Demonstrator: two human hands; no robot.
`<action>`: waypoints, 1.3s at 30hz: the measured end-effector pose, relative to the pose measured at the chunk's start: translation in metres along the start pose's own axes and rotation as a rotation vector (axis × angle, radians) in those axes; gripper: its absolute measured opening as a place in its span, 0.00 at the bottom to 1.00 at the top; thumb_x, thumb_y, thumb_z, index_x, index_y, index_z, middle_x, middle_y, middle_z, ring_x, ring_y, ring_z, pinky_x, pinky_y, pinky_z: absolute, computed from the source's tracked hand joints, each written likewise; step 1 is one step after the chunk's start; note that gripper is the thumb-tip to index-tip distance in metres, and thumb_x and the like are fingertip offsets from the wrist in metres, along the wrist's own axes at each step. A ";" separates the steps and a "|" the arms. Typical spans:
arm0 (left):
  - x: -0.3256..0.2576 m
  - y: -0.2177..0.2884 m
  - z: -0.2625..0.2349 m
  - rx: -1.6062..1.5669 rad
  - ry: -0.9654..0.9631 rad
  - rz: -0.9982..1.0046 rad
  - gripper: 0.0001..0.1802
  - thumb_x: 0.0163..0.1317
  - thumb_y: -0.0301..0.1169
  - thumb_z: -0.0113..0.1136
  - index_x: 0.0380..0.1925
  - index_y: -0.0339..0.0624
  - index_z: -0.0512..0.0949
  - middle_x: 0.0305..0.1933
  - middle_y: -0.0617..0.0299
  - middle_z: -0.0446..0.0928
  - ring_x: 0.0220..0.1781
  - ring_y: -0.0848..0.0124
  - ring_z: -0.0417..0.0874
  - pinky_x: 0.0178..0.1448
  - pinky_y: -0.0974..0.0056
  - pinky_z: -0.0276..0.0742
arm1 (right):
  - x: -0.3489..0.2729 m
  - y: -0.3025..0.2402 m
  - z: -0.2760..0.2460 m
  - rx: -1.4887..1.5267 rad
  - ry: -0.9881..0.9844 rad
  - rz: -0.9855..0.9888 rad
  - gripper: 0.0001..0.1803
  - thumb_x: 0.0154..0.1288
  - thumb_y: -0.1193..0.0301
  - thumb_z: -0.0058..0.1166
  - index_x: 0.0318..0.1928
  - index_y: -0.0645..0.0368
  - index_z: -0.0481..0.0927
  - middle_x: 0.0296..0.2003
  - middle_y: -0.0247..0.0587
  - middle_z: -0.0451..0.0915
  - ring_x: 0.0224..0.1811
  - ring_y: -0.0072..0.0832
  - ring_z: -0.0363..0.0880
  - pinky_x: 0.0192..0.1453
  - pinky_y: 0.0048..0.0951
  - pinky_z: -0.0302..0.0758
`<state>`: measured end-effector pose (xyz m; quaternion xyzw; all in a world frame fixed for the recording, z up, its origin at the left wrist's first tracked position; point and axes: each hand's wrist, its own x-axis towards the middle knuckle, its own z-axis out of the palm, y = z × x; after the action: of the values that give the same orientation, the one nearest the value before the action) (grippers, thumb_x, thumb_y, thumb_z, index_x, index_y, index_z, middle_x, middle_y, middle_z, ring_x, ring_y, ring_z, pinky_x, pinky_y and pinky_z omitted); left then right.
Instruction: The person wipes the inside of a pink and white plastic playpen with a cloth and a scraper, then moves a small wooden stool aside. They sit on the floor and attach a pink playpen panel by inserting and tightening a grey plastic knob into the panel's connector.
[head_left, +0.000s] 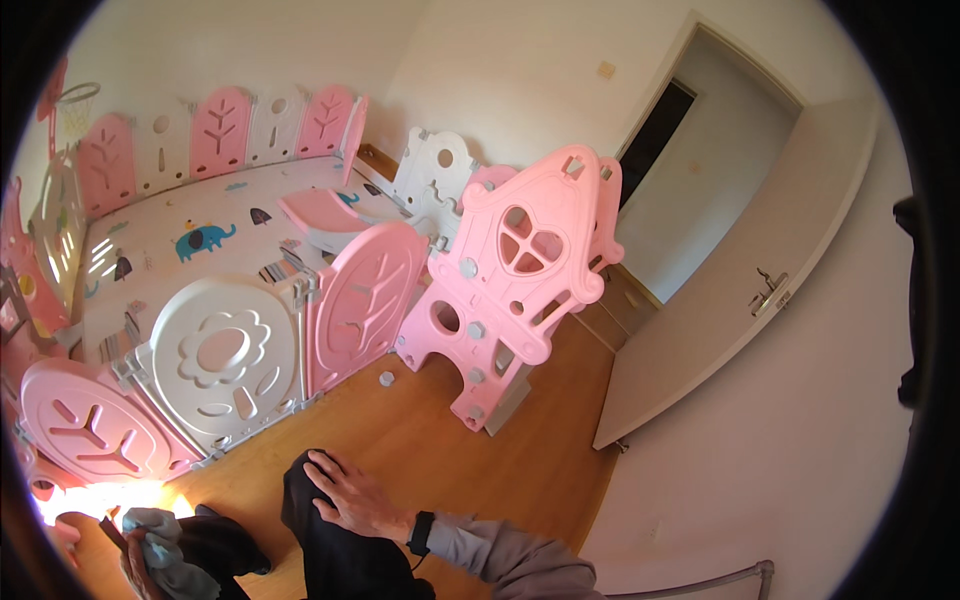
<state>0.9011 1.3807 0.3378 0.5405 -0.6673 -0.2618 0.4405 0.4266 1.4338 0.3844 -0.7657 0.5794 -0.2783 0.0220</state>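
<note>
My right hand point(352, 497) lies flat on my knee point(310, 520) in black trousers, fingers spread, holding nothing. A dark watch point(421, 532) sits on its wrist above a grey sleeve. My left hand point(135, 562) is at the lower left edge, closed around a crumpled grey-blue cloth point(165, 545); a thin dark object point(112, 533) sticks out beside it. Just ahead stand a white flower-pattern fence panel point(222, 357) and a pink leaf-pattern panel point(360, 300) of a child's playpen.
A pink house-shaped panel point(510, 285) leans upright on the wooden floor point(440, 450), with a small grey round part point(386, 379) lying near it. Inside the pen lie a patterned play mat point(200, 225) and a pink slide point(322, 212). An open white door point(740, 280) stands at right.
</note>
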 end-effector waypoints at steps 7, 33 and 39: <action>-0.028 0.015 0.000 -0.073 -0.155 -0.194 0.28 0.81 0.33 0.31 0.68 0.31 0.74 0.64 0.48 0.80 0.64 0.49 0.80 0.68 0.51 0.76 | -0.010 0.022 -0.011 0.031 -0.092 0.103 0.32 0.69 0.68 0.58 0.72 0.62 0.68 0.73 0.50 0.66 0.75 0.52 0.66 0.71 0.44 0.74; 0.023 0.051 0.049 -0.113 -0.091 0.018 0.19 0.81 0.35 0.47 0.53 0.29 0.79 0.44 0.55 0.81 0.44 0.66 0.78 0.56 0.60 0.72 | -0.076 0.031 -0.023 0.143 0.208 0.250 0.32 0.71 0.67 0.59 0.72 0.62 0.68 0.71 0.52 0.70 0.69 0.51 0.74 0.64 0.41 0.79; 0.020 0.047 0.045 -0.152 0.005 0.044 0.18 0.81 0.36 0.47 0.45 0.32 0.82 0.46 0.55 0.82 0.51 0.63 0.78 0.63 0.58 0.70 | -0.090 0.023 -0.026 0.025 0.261 0.345 0.33 0.71 0.66 0.60 0.72 0.62 0.68 0.69 0.54 0.72 0.67 0.52 0.76 0.63 0.41 0.80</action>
<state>0.8379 1.3692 0.3612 0.4911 -0.6563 -0.3006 0.4876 0.3787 1.5148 0.3622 -0.6125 0.6963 -0.3741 0.0035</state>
